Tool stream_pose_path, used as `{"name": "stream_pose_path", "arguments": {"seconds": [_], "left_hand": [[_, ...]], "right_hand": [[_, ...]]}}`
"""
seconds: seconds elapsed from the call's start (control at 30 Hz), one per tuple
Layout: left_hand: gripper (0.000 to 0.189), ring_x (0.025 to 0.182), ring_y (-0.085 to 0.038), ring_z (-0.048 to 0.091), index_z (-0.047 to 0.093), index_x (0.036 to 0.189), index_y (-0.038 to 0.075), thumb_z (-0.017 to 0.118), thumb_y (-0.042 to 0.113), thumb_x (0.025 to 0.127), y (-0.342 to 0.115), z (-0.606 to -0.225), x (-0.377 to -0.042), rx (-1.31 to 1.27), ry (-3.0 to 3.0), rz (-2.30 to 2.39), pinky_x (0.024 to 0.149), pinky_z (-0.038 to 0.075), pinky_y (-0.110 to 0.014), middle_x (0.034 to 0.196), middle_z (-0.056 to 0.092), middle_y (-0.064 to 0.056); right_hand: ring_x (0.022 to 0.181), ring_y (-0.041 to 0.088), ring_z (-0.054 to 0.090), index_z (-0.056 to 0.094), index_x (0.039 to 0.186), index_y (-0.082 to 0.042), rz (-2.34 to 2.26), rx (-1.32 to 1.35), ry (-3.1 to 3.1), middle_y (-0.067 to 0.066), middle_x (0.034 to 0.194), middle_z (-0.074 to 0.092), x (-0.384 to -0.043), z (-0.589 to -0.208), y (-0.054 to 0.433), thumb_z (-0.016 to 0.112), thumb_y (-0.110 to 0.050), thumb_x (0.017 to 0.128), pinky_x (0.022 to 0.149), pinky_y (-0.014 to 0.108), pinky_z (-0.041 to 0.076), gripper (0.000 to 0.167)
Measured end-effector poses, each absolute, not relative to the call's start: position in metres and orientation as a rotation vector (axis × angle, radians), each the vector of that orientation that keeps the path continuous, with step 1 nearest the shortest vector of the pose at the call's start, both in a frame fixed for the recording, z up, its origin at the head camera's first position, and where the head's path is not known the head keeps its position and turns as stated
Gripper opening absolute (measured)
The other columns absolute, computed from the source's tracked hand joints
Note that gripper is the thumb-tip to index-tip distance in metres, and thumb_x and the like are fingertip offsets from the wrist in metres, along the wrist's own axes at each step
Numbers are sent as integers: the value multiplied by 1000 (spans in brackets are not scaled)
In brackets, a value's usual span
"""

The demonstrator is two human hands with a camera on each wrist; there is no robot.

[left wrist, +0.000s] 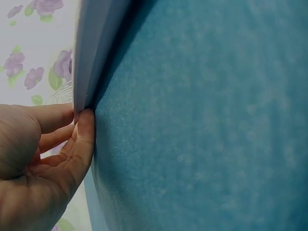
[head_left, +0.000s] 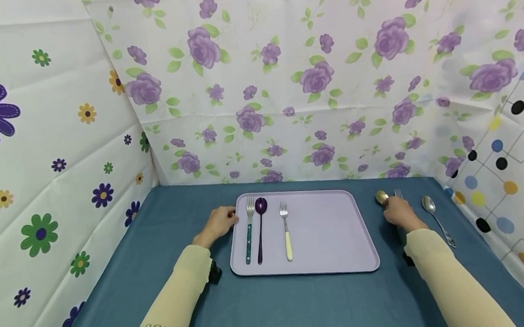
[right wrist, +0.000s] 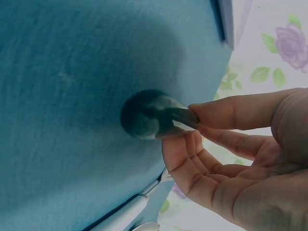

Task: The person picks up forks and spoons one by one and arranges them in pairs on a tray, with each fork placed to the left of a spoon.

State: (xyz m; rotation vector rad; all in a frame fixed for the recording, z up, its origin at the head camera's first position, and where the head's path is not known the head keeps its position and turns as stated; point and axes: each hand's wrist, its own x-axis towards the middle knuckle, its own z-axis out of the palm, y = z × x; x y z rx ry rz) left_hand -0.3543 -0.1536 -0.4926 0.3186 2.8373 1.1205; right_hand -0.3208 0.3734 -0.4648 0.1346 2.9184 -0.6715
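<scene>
Because the gold spoon (head_left: 381,196), near the worktop's (head_left: 305,307) far edge, is probably light, stiff and slippery, its neck suits gripping; the right hand (head_left: 401,213) pinches it; the left hand (head_left: 218,222) pinches the tray's (head_left: 325,229) left edge.

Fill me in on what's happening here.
A person's left hand grips the left edge of a lilac tray, which bears a teal-handled fork, a purple spoon and a yellow-handled fork. The right hand pinches a gold-coloured spoon off to the tray's right. Near that hand are another fork and an ornate-handled spoon, both outside the tray.
</scene>
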Motion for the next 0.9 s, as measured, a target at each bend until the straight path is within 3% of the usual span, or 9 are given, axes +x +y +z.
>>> {"name": "stream_pose_path", "arguments": {"seconds": [0.23,0.5,0.67,0.9], "left_hand": [[17,68,-16,51,69,116,-3,63,6,103,-155,-494,-354,329,2851,1103,66,42,-32,76,56,-5],[26,70,-16,53,68,125,-5,64,6,103,-154,-498,-352,324,2845,1102,66,43,-31,78,58,-5],[27,70,-16,53,68,126,-5,64,6,102,-153,-497,-353,316,2841,1109,66,43,-31,78,58,-6],[29,71,-17,53,67,129,-6,64,7,103,-152,-493,-355,308,2839,1109,66,43,-31,80,59,-6]], "right_hand": [[84,38,62,47,138,22,-685,147,2881,44,130,51,-322,-460,367,43,4,91,60,38,51,50],[76,33,61,47,139,20,-688,136,2861,44,134,49,-322,-460,362,42,5,87,57,36,50,55],[58,23,55,45,141,20,-721,108,2853,40,127,54,-326,-459,357,40,5,86,54,35,47,57],[55,19,51,45,141,20,-713,93,2849,36,120,56,-327,-451,347,41,4,86,55,33,45,58]]}}
